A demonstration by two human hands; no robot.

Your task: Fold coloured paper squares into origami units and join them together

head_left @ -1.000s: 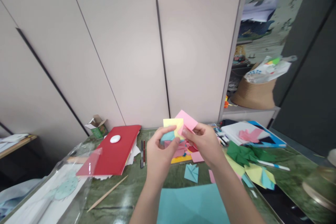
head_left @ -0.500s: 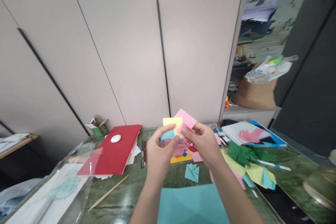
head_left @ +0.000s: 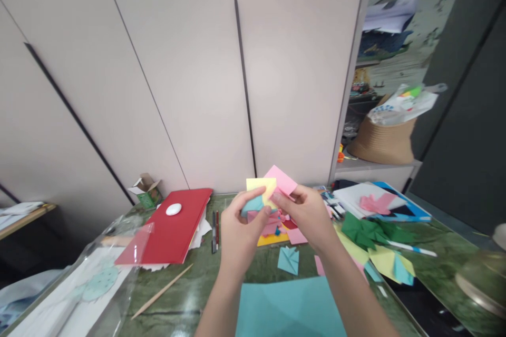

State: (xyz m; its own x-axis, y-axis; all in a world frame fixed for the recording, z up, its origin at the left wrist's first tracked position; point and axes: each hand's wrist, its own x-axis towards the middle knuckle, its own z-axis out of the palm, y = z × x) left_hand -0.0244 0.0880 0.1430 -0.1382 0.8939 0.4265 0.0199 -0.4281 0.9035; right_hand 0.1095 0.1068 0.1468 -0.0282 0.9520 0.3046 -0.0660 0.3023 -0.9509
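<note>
Both hands are raised over the green table, close together. Between the fingers and thumb of my left hand [head_left: 243, 229] is a folded paper piece with a yellow part [head_left: 259, 185] and a light blue part [head_left: 253, 204]. My right hand [head_left: 308, 216] pinches a pink paper [head_left: 281, 179], which overlaps the yellow part on its right. Below the hands lies a small folded blue paper [head_left: 288, 260]. A large light blue sheet [head_left: 290, 308] rests nearer, under my forearms.
A red folder [head_left: 174, 226] bears a white oval object [head_left: 173, 209]. A wooden stick [head_left: 162, 291] lies at left front. Green folded paper [head_left: 361, 230], a white pen [head_left: 411, 248] and a dark flat object [head_left: 427, 308] lie at right. A small box [head_left: 147, 190] stands behind.
The hands and papers keep nearly the same pose. The whole view has shifted very slightly.
</note>
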